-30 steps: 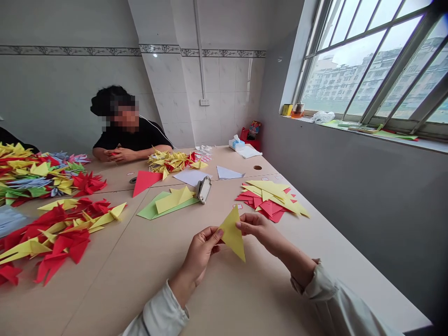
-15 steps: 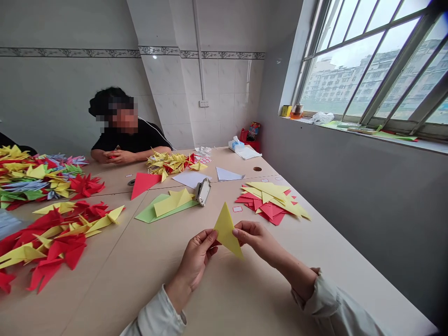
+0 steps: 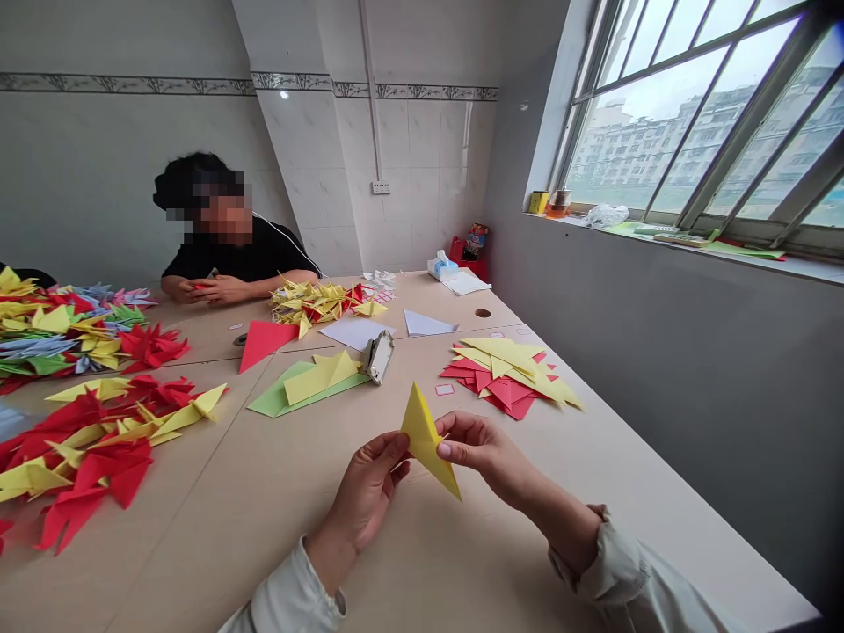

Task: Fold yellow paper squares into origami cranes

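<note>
My left hand and my right hand both pinch a folded yellow paper triangle above the beige table. Its long point angles down to the right, and my fingers hide its middle. Closest to my right hand lies a pile of red and yellow paper pieces. Ahead of my left hand, a yellow folded paper rests on a green paper sheet.
A small silver metal object stands near the green sheet. Folded paper cranes are heaped at left. A red triangle and white sheets lie ahead. Across the table, a seated co-worker holds something red.
The yellow paper now looks narrower and more sharply folded, and it has turned slightly in my hands. The whole scene has shifted a little left in view.
</note>
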The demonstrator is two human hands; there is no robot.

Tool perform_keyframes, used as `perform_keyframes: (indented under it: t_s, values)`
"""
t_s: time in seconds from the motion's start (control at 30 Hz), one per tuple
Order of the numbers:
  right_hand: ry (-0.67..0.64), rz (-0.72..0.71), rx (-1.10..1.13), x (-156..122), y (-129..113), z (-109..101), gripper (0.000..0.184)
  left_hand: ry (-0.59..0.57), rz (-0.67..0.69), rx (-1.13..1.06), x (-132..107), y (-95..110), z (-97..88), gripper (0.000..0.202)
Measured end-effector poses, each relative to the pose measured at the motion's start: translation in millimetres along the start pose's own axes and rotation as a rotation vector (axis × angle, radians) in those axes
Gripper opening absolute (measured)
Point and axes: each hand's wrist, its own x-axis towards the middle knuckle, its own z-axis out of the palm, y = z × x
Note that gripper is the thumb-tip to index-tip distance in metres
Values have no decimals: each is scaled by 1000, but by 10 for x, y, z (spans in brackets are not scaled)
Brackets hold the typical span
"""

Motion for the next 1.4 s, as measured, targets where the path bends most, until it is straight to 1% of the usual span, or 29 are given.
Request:
perform_keyframes:
  t_s: [0.2,0.27,0.33,0.43,0.5,0.6,0.67,0.8,0.87,0.93,1.03,1.07,1.13,1.17,1.23,1.3,1.33,1.4]
  values:
    - [-28,49,163,6,89,-26,26,-80,-53,-109,-34,22,6,13]
    - [-25,66,183,5,97,-28,25,-92,-40,-100,-37,32,4,12]
    - [-3,60,154,12,93,-30,25,-95,-9,-56,-31,42,4,13]
    - [36,16,26,37,84,-35,26,-75,99,125,-20,47,14,12]
    - [16,5,-61,50,84,-36,24,-79,196,295,-27,37,31,14]
    - [-21,25,-159,41,80,-21,18,-84,295,473,-66,16,59,29]
    - [-28,44,-176,20,66,-7,19,-95,372,565,-103,18,71,36]
    - [-37,55,-87,-5,60,-3,17,-216,573,773,-152,68,73,40]
    - [2,68,-34,0,98,-9,18,-257,642,813,-154,87,60,39]
    - [34,113,40,11,159,-7,23,-297,719,839,-145,91,41,39]
    - [19,183,168,21,247,21,30,-327,859,906,-131,84,16,41]
    - [11,191,199,19,266,34,31,-326,879,917,-131,81,15,41]
    - [-10,188,221,11,279,58,29,-322,849,890,-139,73,25,38]
    - [-24,187,214,4,273,66,28,-320,805,848,-146,69,35,35]
    - [-72,199,164,-9,239,71,22,-290,662,718,-155,60,57,26]
    - [-120,216,74,-19,180,58,18,-207,488,540,-148,55,69,18]
    - [-118,205,17,-23,145,46,19,-151,408,438,-136,57,68,16]
    - [-53,125,-99,-27,74,8,24,-56,283,233,-100,66,51,16]
